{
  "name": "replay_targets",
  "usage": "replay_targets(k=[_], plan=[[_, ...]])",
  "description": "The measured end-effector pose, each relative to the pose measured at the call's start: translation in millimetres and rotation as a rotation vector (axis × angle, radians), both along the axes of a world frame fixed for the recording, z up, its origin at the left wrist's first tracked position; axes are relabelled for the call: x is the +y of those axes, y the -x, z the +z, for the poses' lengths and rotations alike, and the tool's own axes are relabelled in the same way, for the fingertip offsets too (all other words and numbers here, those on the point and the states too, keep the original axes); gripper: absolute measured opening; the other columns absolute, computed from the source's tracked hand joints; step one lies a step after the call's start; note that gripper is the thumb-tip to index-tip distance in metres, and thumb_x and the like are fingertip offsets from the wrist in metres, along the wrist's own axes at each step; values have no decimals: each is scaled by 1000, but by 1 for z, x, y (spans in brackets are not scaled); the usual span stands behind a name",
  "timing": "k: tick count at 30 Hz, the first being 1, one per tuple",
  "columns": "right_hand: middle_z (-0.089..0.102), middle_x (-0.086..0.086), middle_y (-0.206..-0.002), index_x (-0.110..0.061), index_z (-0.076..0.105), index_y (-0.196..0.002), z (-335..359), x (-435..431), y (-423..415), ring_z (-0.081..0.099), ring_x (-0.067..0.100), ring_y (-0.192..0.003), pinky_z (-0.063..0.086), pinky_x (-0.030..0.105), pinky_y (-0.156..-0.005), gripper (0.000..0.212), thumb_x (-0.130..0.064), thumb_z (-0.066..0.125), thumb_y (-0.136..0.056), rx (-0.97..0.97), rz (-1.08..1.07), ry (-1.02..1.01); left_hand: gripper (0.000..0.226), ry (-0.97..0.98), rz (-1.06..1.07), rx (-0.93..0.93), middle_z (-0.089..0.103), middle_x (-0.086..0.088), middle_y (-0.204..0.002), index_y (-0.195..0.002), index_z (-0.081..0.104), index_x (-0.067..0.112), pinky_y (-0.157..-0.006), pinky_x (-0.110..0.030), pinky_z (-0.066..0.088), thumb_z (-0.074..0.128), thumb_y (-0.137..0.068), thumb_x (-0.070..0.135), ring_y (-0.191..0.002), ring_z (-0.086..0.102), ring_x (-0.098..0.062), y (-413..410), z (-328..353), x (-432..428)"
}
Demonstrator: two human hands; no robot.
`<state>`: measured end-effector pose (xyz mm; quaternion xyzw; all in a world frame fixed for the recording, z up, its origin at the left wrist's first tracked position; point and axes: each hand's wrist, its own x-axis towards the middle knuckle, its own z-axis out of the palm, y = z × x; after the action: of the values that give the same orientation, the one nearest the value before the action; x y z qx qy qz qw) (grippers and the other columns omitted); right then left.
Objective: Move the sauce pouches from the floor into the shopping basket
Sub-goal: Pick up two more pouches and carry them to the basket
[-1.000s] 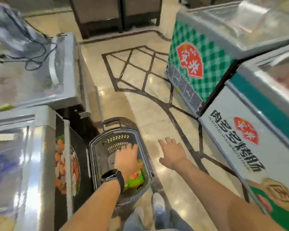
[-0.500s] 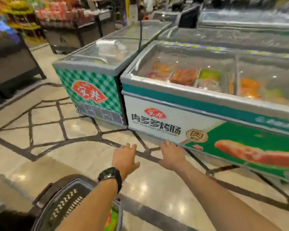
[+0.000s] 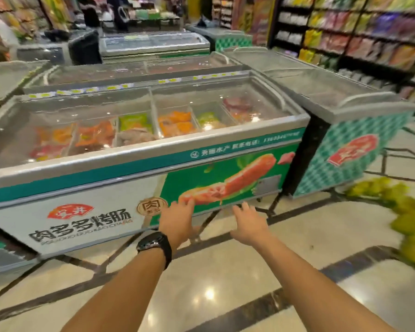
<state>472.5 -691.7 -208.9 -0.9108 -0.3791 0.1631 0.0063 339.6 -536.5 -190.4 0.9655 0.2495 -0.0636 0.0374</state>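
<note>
Both empty | left hand [image 3: 177,221] fingers straight | right hand [image 3: 249,225] fingers spread | pouches [image 3: 410,219] blurred on floor [image 3: 225,279], right | freezer [image 3: 101,180] just beyond hands

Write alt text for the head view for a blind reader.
Two empty hands, left hand with a black watch, right hand, reach forward above a shop floor before a glass-topped freezer. Blurred yellow-green packs lie on the floor, far right.
</note>
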Motion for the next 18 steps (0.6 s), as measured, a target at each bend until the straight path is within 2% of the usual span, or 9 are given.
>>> replay_targets(k=[6,10,13,18], plan=[[35,11,-147,-20,30,-149,5,-117,-81,36,32,-135,43,45,-103,73,-40,63,-87,10,-278,0,71,-42,-289,-37,49,-9,-140,-143,38,18,-103,-44,43,64,-87,54,-127,48,-32,-125,5,-87],[39,11,-144,-21,29,-151,11,-183,-119,42,32,-131,45,43,-100,76,-42,63,-86,-4,-463,3,63,-8,-459,-32,51,-8,-130,-138,42,19,-94,-43,47,62,-88,53,-119,52,-31,-199,7,-136],[43,10,-136,-20,36,-145,9,-220,-144,44,32,-126,46,43,-99,68,-39,62,-84,9,-589,-1,62,11,-572,-29,50,-8,-131,-137,42,20,-95,-43,46,65,-88,49,-119,50,-30,-251,5,-163],[37,11,-140,-20,29,-148,8,-250,-200,38,32,-131,42,44,-100,74,-40,63,-85,-2,-734,65,68,-50,-750,-12,49,-9,-133,-140,40,20,-101,-48,43,65,-86,52,-123,47,-32,-348,-2,-191]])
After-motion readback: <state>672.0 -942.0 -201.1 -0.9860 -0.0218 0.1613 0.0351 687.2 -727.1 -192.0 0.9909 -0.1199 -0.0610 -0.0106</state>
